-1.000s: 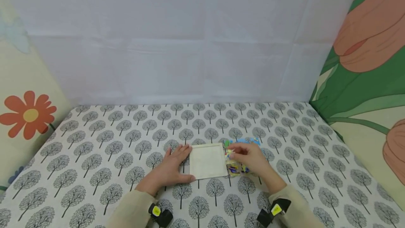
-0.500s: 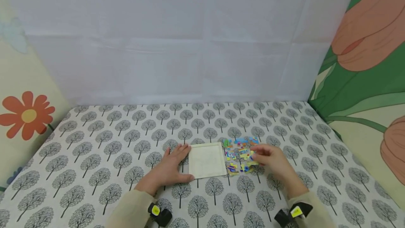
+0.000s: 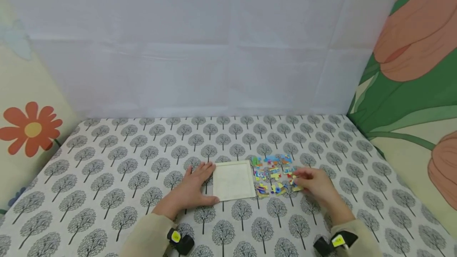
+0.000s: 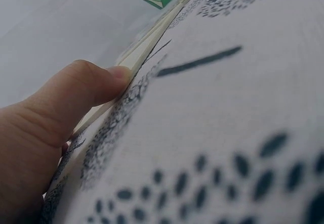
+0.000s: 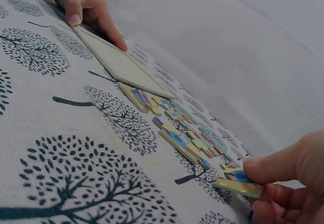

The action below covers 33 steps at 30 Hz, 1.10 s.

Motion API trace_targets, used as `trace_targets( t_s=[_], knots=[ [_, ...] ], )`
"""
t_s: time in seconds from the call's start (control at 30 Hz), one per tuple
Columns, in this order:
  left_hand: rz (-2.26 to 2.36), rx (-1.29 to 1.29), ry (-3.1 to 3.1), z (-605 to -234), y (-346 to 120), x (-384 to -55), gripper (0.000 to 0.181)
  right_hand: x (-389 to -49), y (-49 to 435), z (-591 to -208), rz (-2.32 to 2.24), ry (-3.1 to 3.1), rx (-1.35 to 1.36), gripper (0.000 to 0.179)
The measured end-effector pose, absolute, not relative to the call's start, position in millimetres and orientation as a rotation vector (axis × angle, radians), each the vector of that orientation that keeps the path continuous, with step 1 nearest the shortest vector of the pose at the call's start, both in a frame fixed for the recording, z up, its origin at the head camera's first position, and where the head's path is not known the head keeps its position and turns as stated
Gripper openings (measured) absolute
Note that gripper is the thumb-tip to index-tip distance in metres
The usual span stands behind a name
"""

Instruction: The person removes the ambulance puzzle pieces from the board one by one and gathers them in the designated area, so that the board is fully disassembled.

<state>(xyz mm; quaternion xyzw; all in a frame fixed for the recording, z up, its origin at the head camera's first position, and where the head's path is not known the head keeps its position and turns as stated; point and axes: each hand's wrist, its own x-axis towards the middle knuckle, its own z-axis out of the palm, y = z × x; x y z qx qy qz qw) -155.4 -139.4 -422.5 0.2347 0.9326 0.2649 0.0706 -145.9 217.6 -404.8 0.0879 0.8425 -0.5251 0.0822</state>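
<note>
A shallow cream-coloured square puzzle tray (image 3: 234,181) lies flat with nothing inside its raised rim. My left hand (image 3: 192,189) rests along its left side, fingers spread. In the left wrist view the thumb (image 4: 96,82) touches the tray's edge. My right hand (image 3: 317,187) pinches a yellow puzzle piece (image 5: 237,187) between thumb and fingers, low over the cloth at the right end of the loose pieces. Several other colourful jigsaw pieces (image 3: 262,189) lie between the tray and this hand, spaced slightly apart in rough rows.
A white cloth (image 3: 157,193) printed with dark trees covers the table. Behind it hangs a white sheet (image 3: 228,50). Walls with flower pictures stand at left and right, with an orange flower (image 3: 31,130) on the left one.
My right hand has moved right from beside the tray to the right end of the pieces, uncovering those in between. The left hand and tray have stayed in place.
</note>
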Motion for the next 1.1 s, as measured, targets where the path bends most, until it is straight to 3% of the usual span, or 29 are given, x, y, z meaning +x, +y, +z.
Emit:
trace_targets(
  t_s=[0.37,0.63,1.1],
  knots=[
    [0.797,0.71,2.793,-422.9,-137.1,-153.2,0.097,-140.8,218.1,-405.6,-1.379,2.63,0.33,0.028],
    [0.804,0.704,2.793,-422.3,-138.6,-153.0,0.097,-141.5,214.8,-403.7,-0.976,2.879,0.243,0.032],
    [0.841,0.7,2.784,-424.5,-140.1,-152.4,0.099,-141.4,213.9,-401.6,-1.006,2.888,0.249,0.029]
  ],
)
